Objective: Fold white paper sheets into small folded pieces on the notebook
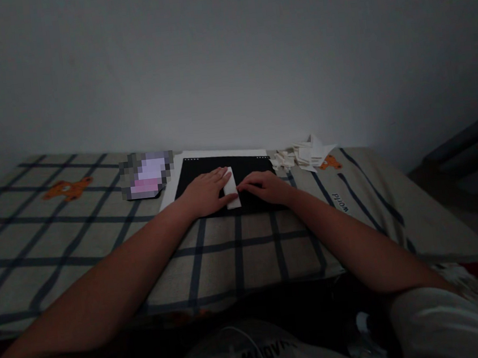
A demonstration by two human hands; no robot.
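Note:
A narrow strip of folded white paper (pixel 232 186) lies lengthwise away from me on a black sheet or folder (pixel 246 165) with small holes along its far edge. Flat over the left part of the strip rests my left hand (pixel 207 191), its fingers stretched out and the thumb across the near end. My right hand (pixel 265 186) is at the strip's right edge, fingers bent and thumb and forefinger tips close together. Whether those fingertips pinch the paper is too small to tell.
Larger white paper (pixel 169 197) lies beneath the black sheet. A phone (pixel 149 174), blurred out, is at the left. Several folded paper pieces (pixel 302 154) are heaped at the right. A checked cloth (pixel 222 260) covers the table, which meets a plain wall (pixel 226 60).

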